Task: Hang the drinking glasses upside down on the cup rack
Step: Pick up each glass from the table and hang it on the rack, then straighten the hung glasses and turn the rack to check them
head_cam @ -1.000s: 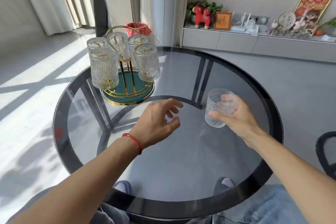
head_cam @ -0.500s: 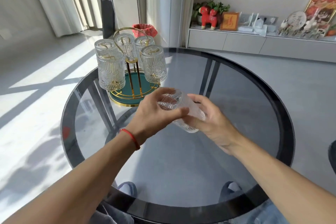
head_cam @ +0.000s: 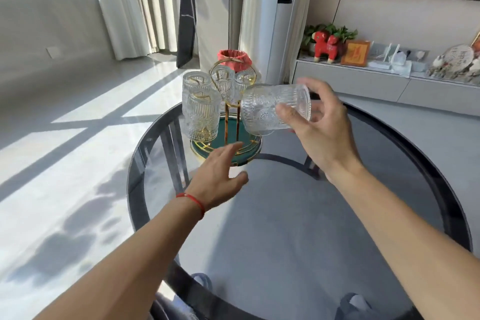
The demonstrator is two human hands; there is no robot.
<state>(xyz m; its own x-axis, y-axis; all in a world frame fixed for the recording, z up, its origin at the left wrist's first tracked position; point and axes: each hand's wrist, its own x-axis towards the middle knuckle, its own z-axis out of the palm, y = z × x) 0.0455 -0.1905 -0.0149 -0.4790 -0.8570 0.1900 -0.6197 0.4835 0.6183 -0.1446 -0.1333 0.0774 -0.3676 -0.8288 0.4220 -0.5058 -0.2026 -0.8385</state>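
Observation:
A gold wire cup rack [head_cam: 231, 122] on a round green base [head_cam: 248, 153] stands at the far left of the round glass table [head_cam: 298, 241]. Several ribbed clear glasses [head_cam: 200, 114] hang upside down on its arms. My right hand [head_cam: 319, 132] holds another ribbed drinking glass [head_cam: 270, 109] on its side in the air, right beside the rack, with its base toward the rack and its mouth toward my palm. My left hand [head_cam: 220, 179] hovers open just in front of the green base, holding nothing.
A red-lined bin [head_cam: 233, 60] stands on the floor behind the rack. A low cabinet [head_cam: 363, 80] with ornaments runs along the right wall. My knees show under the near table edge.
My right hand has lifted the glass from the table, both hands met on it, and now the right hand alone carries it tipped sideways up to the rack. My left hand has let go and dropped lower.

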